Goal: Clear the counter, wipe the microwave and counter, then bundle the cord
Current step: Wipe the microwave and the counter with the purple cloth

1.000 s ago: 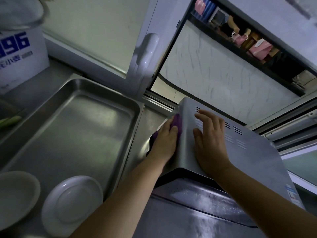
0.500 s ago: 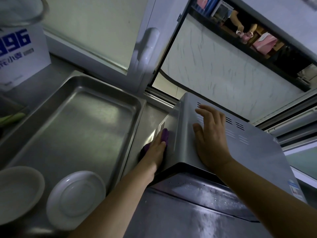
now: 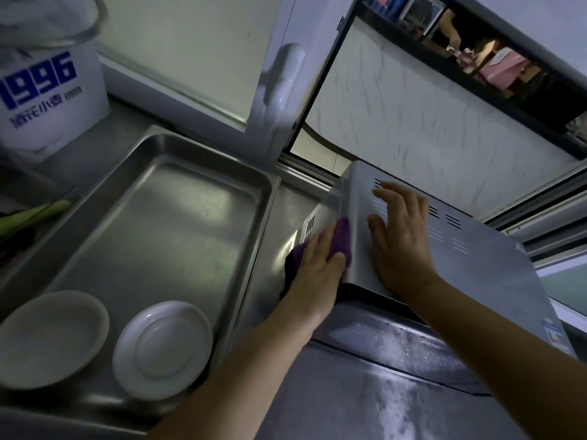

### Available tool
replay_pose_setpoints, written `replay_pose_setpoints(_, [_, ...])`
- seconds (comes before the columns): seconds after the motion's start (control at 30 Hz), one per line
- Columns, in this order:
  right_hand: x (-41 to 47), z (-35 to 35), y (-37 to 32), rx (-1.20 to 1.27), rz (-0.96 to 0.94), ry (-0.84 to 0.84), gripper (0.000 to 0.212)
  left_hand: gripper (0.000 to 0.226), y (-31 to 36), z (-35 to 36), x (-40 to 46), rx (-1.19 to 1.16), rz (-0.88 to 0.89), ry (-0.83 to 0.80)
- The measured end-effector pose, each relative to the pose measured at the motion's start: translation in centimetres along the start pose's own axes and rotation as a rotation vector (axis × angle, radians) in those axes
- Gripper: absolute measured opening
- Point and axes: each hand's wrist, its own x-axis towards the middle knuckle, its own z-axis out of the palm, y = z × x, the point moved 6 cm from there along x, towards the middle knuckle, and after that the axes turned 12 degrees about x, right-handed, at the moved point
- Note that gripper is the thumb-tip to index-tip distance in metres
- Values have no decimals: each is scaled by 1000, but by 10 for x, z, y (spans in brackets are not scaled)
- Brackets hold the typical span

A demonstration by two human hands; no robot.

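A narrow strip of counter [image 3: 287,217] is separating the tray [image 3: 266,198] from the microwave [image 3: 476,274], where the left hand [image 3: 317,268] is pressing a purple cloth [image 3: 341,238] against its side while the right hand [image 3: 401,239] is lying flat, fingers spread, on top.

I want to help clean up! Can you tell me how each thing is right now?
Silver metal microwave: upright, door closed.
Purple cleaning cloth: pressed on the microwave's left side.
Left hand: presses the cloth.
Right hand: flat on the microwave's top.
Steel tray: holds one plate.
White round plate: upside down.
White shallow bowl: right way up.
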Motion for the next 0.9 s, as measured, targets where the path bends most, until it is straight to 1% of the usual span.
replay_pose_setpoints(0.07, [0, 0, 0, 0, 1, 1, 37, 52, -18, -3, 2, -46, -42, 0])
replay_pose_setpoints(0.13, [0, 0, 1, 6, 6, -3, 38, 53, -38, -8, 0, -29, -90, 3])
replay_pose_setpoints(0.27, [-1, 1, 1, 9, 5, -10, 38, 53, -79, -12, -10, -72, -217, -56])
replay_pose_setpoints(0.33, [-1, 0, 0, 5, 3, -6, 37, 53, -85, -11, -13, -96, -255, -61])
replay_pose_setpoints(0.43, [-1, -1, -1, -2, -5, -6, 36, 52, -73, -9, -15, -116, -257, -4])
replay_pose_setpoints(0.57, [0, 0, 0, -10, 2, -8, 37, 54, -52, -1, -26, -149, -216, 49])
replay_pose_setpoints(0.7, [0, 0, 1, -16, -13, 2, 37, 51, -10, 4, -46, -117, -104, 52])
replay_pose_setpoints(0.8, [-1, 1, 1, -26, -18, -2, 37, 47, 17, 10, -58, -19, -12, 50])
replay_pose_setpoints(0.9, [-1, 0, 0, -30, -29, 9, 36, 46, 20, 12, -63, 60, 49, 112])
